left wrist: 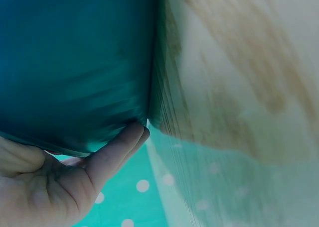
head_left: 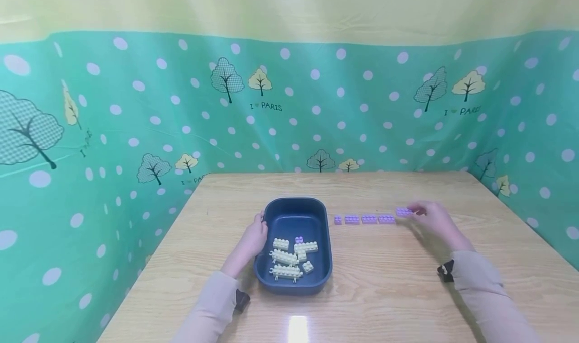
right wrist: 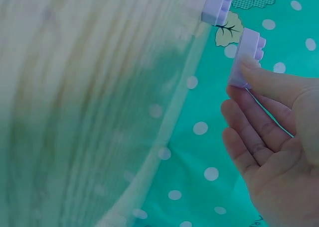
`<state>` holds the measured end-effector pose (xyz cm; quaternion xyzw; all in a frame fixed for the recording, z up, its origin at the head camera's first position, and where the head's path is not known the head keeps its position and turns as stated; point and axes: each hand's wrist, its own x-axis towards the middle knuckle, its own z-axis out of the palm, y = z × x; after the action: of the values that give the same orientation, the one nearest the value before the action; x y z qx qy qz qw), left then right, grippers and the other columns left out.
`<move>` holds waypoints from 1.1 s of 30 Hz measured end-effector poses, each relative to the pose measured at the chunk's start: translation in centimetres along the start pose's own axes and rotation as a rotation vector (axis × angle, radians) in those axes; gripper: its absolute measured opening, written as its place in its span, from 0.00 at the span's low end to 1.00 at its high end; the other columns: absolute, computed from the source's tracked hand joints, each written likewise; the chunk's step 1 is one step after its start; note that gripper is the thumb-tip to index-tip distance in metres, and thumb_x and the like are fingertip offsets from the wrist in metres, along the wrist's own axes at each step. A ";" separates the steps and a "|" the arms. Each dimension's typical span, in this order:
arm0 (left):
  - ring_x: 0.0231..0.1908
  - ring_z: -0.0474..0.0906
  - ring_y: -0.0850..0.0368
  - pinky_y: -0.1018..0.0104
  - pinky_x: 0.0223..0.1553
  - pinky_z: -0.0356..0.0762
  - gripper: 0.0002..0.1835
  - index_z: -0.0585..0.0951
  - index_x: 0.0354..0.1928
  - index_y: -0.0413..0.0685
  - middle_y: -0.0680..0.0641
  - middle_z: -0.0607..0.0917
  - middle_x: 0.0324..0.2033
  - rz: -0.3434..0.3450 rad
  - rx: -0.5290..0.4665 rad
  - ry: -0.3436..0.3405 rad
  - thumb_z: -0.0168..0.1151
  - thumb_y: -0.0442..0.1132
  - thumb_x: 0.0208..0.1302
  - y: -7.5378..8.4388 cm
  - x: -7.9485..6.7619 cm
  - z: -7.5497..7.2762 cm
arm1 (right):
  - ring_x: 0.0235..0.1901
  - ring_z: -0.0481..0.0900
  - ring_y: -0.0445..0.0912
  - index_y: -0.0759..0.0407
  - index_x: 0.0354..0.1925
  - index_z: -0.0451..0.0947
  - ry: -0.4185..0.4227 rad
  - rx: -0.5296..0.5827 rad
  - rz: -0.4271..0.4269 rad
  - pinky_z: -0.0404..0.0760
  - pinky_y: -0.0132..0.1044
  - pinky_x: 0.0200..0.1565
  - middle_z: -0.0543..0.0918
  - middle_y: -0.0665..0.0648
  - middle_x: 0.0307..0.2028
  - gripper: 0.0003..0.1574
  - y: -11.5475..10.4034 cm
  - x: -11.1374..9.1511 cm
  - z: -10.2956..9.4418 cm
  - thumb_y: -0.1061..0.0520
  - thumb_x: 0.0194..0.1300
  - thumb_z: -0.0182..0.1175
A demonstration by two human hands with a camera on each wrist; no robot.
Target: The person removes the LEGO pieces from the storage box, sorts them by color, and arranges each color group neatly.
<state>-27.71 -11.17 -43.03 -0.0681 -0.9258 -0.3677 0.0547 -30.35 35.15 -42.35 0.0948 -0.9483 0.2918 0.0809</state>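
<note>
Nearest on the table (head_left: 384,292), cream building pieces (head_left: 286,271) are contained in the near half of a dark blue tray (head_left: 285,224), with a small purple brick (head_left: 299,240) lying among them. The tray's left wall is grasped by the left grip (head_left: 255,236), well apart from the purple bricks outside. Farther off to the right, the held brick (head_left: 402,212), also purple, is pinched at its right end between thumb and fingers by the right grip (head_left: 432,221); its free end is pointed left. Its long axis is kept roughly parallel to a row of four purple bricks (head_left: 352,220), but it is placed slightly beyond the row's line and just right of the end brick (head_left: 386,220). That small offset is judged the deciding relation, the right grip being much the nearer. Whether the table is touched by the held brick cannot be told.
</note>
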 end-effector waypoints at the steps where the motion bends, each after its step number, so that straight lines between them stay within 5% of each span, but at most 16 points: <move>1: 0.46 0.78 0.32 0.49 0.40 0.82 0.24 0.57 0.64 0.25 0.22 0.76 0.48 0.000 0.001 0.000 0.36 0.35 0.72 0.0 0.0 0.0 | 0.45 0.76 0.61 0.71 0.52 0.75 -0.006 0.008 0.007 0.75 0.57 0.46 0.79 0.71 0.45 0.25 0.1 0.0 0.0 0.55 0.62 0.61; 14: 0.46 0.78 0.32 0.47 0.43 0.81 0.24 0.58 0.64 0.25 0.22 0.77 0.47 0.010 0.009 0.012 0.36 0.35 0.72 -0.3 0.0 0.1 | 0.42 0.78 0.60 0.72 0.48 0.77 -0.018 -0.023 -0.013 0.77 0.55 0.44 0.81 0.70 0.42 0.22 0.5 0.0 0.1 0.56 0.61 0.61; 23: 0.46 0.78 0.32 0.47 0.42 0.81 0.23 0.59 0.63 0.26 0.22 0.77 0.46 0.005 0.010 0.015 0.37 0.35 0.72 -0.2 -0.1 0.1 | 0.43 0.77 0.59 0.68 0.46 0.77 -0.073 0.009 0.073 0.77 0.55 0.44 0.81 0.67 0.42 0.27 0.4 0.0 0.2 0.47 0.59 0.64; 33: 0.46 0.78 0.32 0.48 0.41 0.81 0.23 0.59 0.64 0.26 0.22 0.77 0.46 -0.002 0.007 0.015 0.37 0.35 0.72 0.0 -0.2 0.0 | 0.37 0.79 0.56 0.70 0.41 0.78 -0.073 -0.030 -0.001 0.78 0.53 0.40 0.83 0.65 0.35 0.17 0.9 0.5 0.4 0.59 0.56 0.65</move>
<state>-27.50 -11.18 -43.09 -0.0643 -0.9267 -0.3652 0.0615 -31.05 35.61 -43.03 0.1048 -0.9549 0.2737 0.0476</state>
